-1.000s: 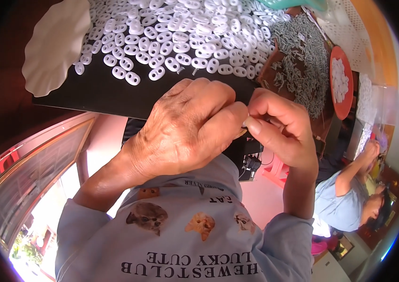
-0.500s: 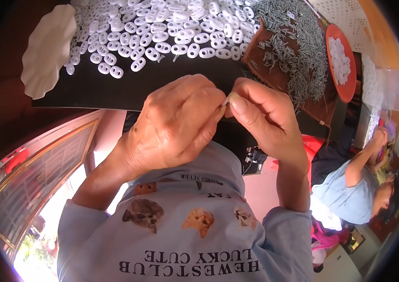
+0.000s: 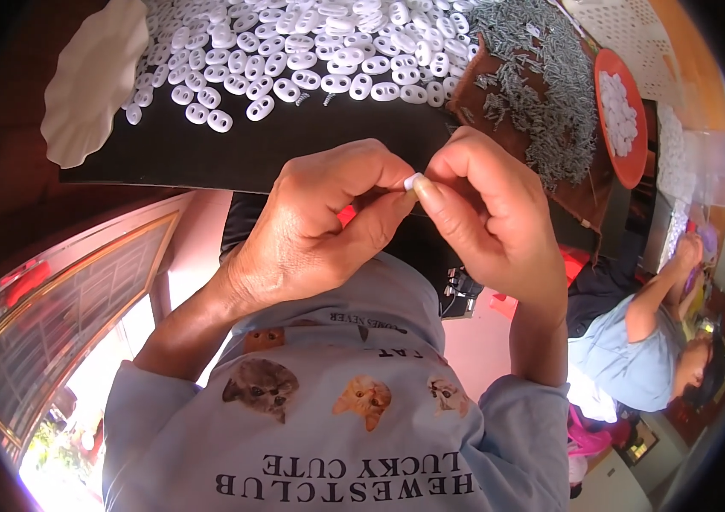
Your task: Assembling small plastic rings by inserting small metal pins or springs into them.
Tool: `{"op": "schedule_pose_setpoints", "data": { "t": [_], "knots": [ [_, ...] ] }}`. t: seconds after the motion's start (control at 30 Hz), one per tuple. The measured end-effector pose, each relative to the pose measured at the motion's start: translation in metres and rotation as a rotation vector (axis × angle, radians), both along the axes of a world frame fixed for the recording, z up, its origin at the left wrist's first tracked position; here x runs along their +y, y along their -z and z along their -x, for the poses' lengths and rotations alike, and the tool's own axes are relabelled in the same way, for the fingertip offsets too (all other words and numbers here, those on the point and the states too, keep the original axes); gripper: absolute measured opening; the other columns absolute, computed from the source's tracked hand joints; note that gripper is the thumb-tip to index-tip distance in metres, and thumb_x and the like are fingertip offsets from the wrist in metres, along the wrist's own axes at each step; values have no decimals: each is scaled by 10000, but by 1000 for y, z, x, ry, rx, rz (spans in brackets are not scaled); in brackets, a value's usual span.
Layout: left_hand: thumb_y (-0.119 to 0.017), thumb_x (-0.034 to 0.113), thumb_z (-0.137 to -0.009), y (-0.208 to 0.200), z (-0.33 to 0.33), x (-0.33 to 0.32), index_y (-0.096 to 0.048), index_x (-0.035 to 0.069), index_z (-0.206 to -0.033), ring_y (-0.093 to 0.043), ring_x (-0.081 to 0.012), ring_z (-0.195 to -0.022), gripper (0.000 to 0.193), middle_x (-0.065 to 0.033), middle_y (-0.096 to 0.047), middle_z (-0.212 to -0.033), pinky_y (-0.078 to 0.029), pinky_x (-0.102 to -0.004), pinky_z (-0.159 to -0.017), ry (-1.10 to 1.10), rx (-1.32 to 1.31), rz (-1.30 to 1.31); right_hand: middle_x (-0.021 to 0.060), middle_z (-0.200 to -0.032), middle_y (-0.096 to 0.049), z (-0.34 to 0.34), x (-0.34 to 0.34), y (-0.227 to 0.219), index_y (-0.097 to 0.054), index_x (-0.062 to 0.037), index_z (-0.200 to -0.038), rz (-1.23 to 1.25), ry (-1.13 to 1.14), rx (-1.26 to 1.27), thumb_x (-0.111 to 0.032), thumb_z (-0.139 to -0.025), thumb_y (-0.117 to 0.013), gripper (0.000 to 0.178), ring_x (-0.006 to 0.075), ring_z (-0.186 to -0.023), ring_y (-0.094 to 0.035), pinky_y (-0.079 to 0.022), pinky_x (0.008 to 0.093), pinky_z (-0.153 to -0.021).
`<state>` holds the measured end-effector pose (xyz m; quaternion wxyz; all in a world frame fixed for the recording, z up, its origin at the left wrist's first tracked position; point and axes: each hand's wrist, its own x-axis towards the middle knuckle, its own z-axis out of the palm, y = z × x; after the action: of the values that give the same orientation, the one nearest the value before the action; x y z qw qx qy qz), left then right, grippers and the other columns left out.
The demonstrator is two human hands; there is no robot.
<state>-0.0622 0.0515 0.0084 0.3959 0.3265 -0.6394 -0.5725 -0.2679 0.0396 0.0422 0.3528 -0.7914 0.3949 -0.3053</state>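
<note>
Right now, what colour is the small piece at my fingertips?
The small piece is white, showing best in the head view.

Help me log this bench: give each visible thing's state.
Left hand: closed in a pinch at the small white piece.
Right hand: pinched there too.
Small white piece: held up, partly hidden.
White two-holed pieces: spread loose, many overlapping.
Grey metal parts: heaped loose.
Red-orange dish: uncovered, holding white bits.
Cream wavy-edged dish: uncovered.
</note>
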Motion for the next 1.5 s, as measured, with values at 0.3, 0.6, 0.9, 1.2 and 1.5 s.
{"op": "schedule_pose_setpoints", "data": {
  "t": [0.3, 0.6, 0.9, 1.2, 1.5],
  "knots": [
    [-632, -52, -898, 0, 7, -12, -614, -33, -903, -537, -143, -641, 27, -80, -592, -772, -427, -267, -587, -14, -105, 210, 105, -801, -539, 14, -4, -4, -567, -38, -934, 30, -14, 81, 0, -881, -636, 95, 281, -659, -571, -465, 358, -587],
    [-582, -3, -928, 3, 11, -22, -606, -50, -841, -531, -102, -635, 101, -62, -589, -720, -414, -252, -578, 22, -53, 42, 124, -960, -606, 105, -87, -3, -616, -54, -1034, 347, 89, 649, -75, -924, -603, 112, 372, -801, -607, -490, 423, -656],
    [-589, -9, -922, 5, 11, -25, -605, -44, -833, -534, -111, -623, 98, -62, -591, -721, -414, -256, -573, 48, -43, 32, 94, -900, -556, 104, -104, -3, -563, -62, -919, 517, -68, 902, -52, -890, -569, 31, 361, -783, -605, -471, 464, -606],
    [-584, -32, -916, 8, 8, -25, -593, -47, -827, -537, -130, -622, 91, -70, -597, -743, -417, -266, -569, 47, -17, 95, 108, -892, -562, 103, -103, 2, -539, -51, -889, 489, -43, 872, -61, -894, -577, 40, 365, -786, -604, -471, 459, -624],
    [-550, -46, -899, 10, 5, -22, -588, -52, -822, -553, -145, -653, 86, -84, -601, -753, -429, -268, -596, 48, 7, 93, 119, -928, -603, 116, -97, -4, -575, -50, -949, 418, 44, 732, -80, -915, -589, 47, 375, -826, -603, -480, 434, -663]
  ]
}}
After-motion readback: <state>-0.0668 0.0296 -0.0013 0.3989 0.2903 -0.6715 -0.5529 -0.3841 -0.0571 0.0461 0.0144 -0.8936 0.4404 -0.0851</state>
